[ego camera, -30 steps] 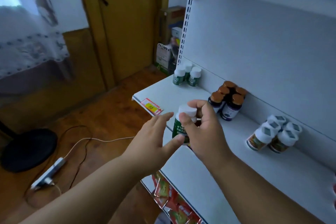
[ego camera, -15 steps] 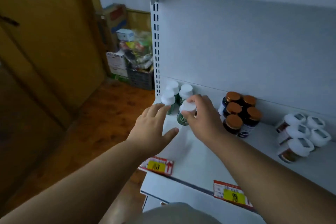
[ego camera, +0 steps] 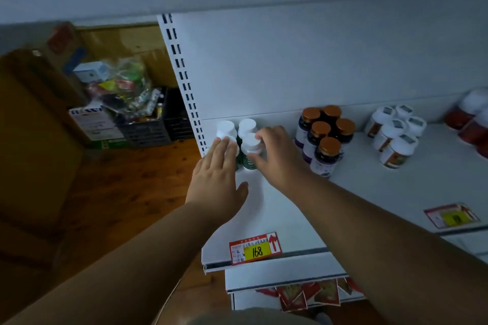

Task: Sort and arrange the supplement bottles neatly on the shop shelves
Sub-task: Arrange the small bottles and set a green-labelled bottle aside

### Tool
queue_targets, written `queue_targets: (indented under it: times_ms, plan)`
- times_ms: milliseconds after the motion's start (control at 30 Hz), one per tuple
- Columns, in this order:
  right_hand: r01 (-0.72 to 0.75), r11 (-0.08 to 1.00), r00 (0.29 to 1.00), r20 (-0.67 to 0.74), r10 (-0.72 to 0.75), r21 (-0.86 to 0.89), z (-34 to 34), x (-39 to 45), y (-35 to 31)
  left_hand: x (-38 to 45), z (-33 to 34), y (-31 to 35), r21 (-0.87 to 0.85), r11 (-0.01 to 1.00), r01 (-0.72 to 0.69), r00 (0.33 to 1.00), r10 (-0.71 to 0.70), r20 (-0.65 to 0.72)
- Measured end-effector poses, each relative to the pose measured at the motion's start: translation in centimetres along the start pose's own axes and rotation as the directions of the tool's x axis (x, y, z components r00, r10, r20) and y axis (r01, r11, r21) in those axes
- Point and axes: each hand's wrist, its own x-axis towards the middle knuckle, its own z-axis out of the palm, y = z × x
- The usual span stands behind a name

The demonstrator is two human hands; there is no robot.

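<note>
A green bottle with a white cap [ego camera: 250, 152] stands on the white shelf [ego camera: 277, 208] at its far left, in front of two matching bottles [ego camera: 247, 126]. My right hand [ego camera: 277, 155] grips it from the right side, fingers curled over the cap. My left hand [ego camera: 219, 177] lies flat, fingers together, resting against another white-capped bottle on the left, which it mostly hides. A cluster of dark bottles with copper caps [ego camera: 323, 134] stands just right of my right hand.
White jars with brown labels [ego camera: 394, 134] and red jars [ego camera: 472, 119] stand further right. Price tags [ego camera: 254, 248] sit on the shelf's front edge. A black crate and boxes of goods [ego camera: 126, 111] lie on the wooden floor to the left.
My right hand carried the green bottle from the shelf's front to the back-left group and set it down. My left hand followed and now touches the bottles.
</note>
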Motion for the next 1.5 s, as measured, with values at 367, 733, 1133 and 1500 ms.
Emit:
queue_targets:
  times_ms: [367, 733, 1133, 1500]
  plan:
    - [-0.117, 0.989, 0.959, -0.251, 0.135, 0.087, -10.2, -11.9, 1.9, -3.0, -0.3, 9.3, -0.226, 0.901, -0.369, 0.928, 0.345, -0.138]
    - [-0.344, 0.938, 0.836, -0.442, 0.326, 0.041, -25.1, -30.3, 16.3, -7.9, 3.7, 34.7, -0.372, 0.753, -0.543, 0.820, 0.570, -0.045]
    - [-0.532, 0.836, 0.717, -0.452, 0.531, 0.137, -38.6, -39.9, 33.4, -6.1, 10.1, 57.8, -0.491, 0.628, -0.603, 0.687, 0.722, 0.081]
    - [-0.679, 0.727, 0.623, -0.444, 0.645, 0.102, -48.9, -40.6, 51.4, 4.3, 18.5, 79.5, -0.703, 0.481, -0.525, 0.557, 0.818, 0.144]
